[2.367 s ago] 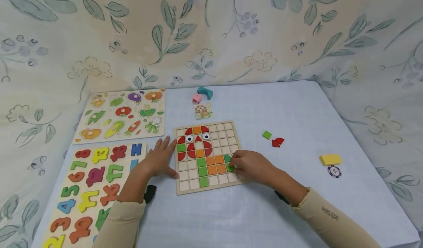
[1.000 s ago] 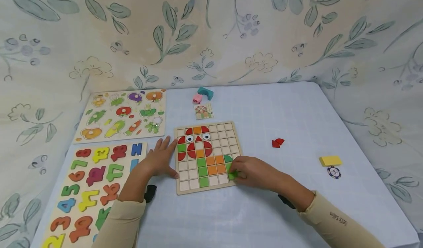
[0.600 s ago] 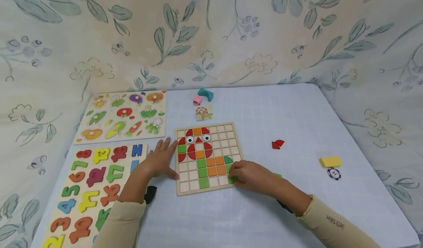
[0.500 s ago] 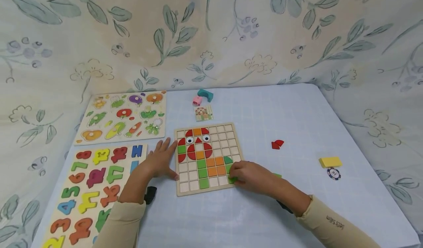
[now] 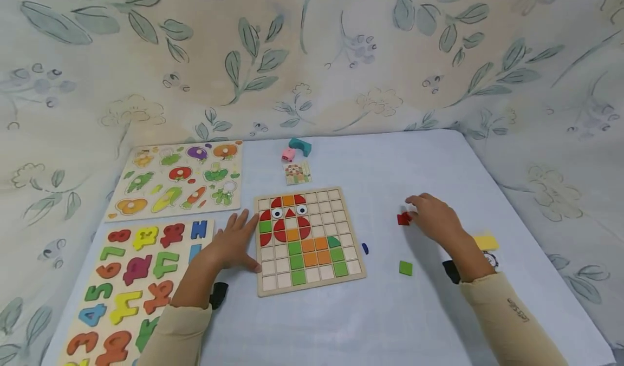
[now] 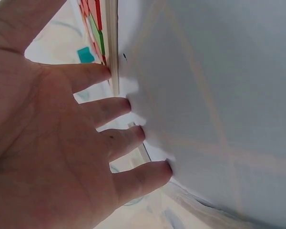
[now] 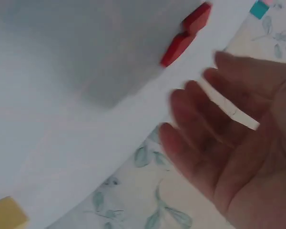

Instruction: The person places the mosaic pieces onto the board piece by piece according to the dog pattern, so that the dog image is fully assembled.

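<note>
A square wooden grid board (image 5: pixel 312 288) lies mid-table, partly filled with red, orange and green tiles and two round eye tiles. My left hand (image 5: pixel 231 247) rests at its left edge, fingers spread, with a fingertip against the board's side in the left wrist view. My right hand (image 5: pixel 434 217) hovers over two small red pieces (image 5: pixel 403 219), its fingers loosely bent around nothing. In the right wrist view the red pieces (image 7: pixel 176 48) lie beyond the fingertips. A loose green square tile (image 5: pixel 405 268) and a dark blue sliver (image 5: pixel 365 248) lie between board and right arm.
At left are a vegetable puzzle board (image 5: pixel 168 214) and a number puzzle board (image 5: pixel 104 236). Behind the grid board sit a picture card (image 5: pixel 297 173), a pink pig figure (image 5: pixel 288 155) and a teal block (image 5: pixel 300 146). A yellow block (image 5: pixel 486 242) and a chip (image 5: pixel 491 259) lie right.
My right hand has let go of a green tile at the board's lower right and moved right to the red pieces. The blue sliver and loose green tile now show. My left hand stays.
</note>
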The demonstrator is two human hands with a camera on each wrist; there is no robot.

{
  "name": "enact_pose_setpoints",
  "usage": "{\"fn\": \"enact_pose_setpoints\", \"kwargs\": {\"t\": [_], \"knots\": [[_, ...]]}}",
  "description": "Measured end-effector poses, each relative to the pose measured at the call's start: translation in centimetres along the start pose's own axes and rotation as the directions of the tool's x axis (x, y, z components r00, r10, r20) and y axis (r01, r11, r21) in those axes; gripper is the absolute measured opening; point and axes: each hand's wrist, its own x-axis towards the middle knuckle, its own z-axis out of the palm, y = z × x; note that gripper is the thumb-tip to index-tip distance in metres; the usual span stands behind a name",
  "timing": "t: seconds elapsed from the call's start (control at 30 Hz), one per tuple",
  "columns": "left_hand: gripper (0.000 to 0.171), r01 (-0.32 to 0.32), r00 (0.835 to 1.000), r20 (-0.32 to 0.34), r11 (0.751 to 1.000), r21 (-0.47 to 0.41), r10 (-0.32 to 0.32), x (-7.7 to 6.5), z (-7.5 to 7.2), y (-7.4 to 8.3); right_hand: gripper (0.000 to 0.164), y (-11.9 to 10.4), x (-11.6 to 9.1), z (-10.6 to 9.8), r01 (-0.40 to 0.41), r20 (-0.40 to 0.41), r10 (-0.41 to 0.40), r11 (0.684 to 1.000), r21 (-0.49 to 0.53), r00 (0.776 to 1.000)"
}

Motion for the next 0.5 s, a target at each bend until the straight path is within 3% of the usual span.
{"fn": "enact_pose_setpoints", "kwargs": {"t": [0.13, 0.3, 0.5], "knots": [[0.116, -0.012, 1.0, 0.005, 1.0, 0.018, 0.012, 0.3, -0.1, 0.3, 0.03, 2.7, -0.2, 0.5, -0.083, 0.127, 0.071, 0.992, 0.097, 0.989], [0.116, -0.012, 1.0, -0.003, 1.0, 0.019, 0.012, 0.3, -0.3, 0.2, 0.025, 3.0, 0.6, 0.7, -0.094, 0.138, 0.069, 0.979, 0.183, 0.988], [0.116, 0.011, 1.0, -0.004, 1.0, 0.001, -0.011, 0.2, 0.1, 0.0, 0.028, 2.8, 1.5, 1.0, -0.124, 0.188, 0.083, 0.968, 0.219, 0.979]]}}
